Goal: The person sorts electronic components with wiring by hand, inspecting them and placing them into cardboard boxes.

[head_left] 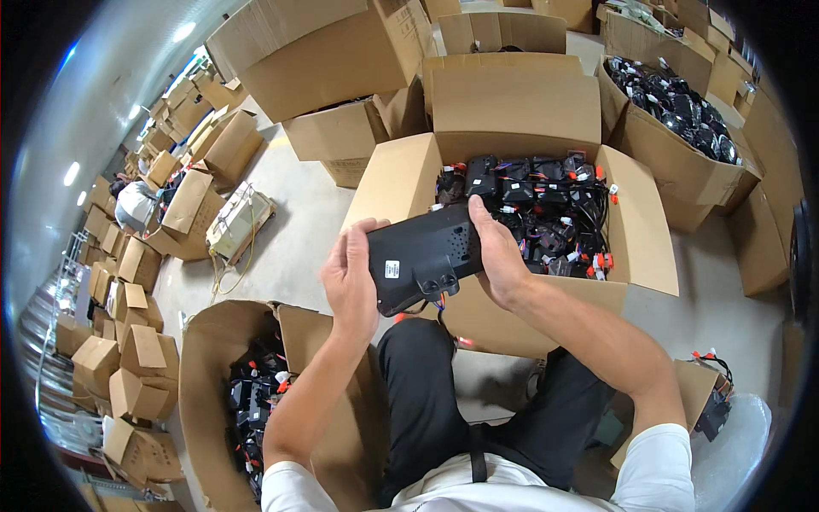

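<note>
A flat black plastic device housing (414, 247) is held up in front of me, above the near edge of an open carton. It has a white label, a patch of small holes, two round bosses and a few wires hanging from its lower edge. My left hand (348, 273) grips its left end, thumb hidden behind or under it. My right hand (502, 254) holds the right end, thumb along the upper corner. Behind it, the open cardboard carton (636, 218) holds many black wired units (546, 192) with red and white connectors.
At lower left, another carton (205, 358) contains similar units (256, 401). A carton of black parts (674, 179) stands at far right. A small box (682, 392) with a wired unit sits by my right arm. A person (136, 205) bends among boxes at far left, near a grey machine (241, 224).
</note>
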`<move>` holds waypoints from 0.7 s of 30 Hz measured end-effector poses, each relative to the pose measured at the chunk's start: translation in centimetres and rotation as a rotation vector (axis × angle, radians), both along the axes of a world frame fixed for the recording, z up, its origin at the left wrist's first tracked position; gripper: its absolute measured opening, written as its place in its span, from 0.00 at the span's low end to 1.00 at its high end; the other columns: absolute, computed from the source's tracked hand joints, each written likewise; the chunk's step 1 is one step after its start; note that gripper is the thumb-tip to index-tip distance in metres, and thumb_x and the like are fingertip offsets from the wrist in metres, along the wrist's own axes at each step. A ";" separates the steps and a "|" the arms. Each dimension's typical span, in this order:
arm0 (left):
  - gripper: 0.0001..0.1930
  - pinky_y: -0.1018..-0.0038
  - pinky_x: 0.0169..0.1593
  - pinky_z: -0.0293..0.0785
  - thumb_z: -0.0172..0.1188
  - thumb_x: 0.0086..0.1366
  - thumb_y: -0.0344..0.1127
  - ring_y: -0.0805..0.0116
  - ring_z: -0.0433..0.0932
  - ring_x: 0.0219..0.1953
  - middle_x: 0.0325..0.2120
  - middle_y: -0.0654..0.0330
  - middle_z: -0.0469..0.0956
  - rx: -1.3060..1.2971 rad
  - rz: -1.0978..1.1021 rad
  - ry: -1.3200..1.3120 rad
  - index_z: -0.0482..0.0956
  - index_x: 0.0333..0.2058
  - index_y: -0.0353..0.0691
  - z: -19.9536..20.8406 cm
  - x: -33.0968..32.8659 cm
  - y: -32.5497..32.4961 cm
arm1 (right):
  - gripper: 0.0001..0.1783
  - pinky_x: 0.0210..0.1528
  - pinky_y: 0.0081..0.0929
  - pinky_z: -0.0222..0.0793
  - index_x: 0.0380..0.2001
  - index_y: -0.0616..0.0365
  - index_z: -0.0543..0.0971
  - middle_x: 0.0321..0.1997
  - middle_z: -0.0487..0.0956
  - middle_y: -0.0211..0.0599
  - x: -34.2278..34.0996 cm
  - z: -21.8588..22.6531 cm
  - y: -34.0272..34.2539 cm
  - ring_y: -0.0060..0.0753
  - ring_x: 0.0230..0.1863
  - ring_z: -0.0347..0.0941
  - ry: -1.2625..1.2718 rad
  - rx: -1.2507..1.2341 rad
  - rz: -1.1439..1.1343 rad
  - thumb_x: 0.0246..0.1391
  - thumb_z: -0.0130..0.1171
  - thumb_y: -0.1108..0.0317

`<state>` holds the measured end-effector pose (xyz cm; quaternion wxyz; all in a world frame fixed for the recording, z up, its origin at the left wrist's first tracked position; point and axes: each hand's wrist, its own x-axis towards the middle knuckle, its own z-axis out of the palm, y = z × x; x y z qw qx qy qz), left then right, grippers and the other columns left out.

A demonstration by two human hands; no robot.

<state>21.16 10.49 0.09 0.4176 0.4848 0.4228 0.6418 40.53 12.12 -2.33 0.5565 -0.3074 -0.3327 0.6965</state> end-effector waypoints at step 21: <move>0.28 0.70 0.37 0.82 0.67 0.66 0.44 0.66 0.81 0.38 0.44 0.56 0.77 -0.671 -0.498 0.083 0.70 0.55 0.30 -3.3 2.6 -0.8 | 0.22 0.35 0.19 0.72 0.37 0.66 0.84 0.31 0.82 0.31 3.9 -1.5 3.5 0.17 0.30 0.74 -0.372 0.121 -0.260 0.58 0.69 0.54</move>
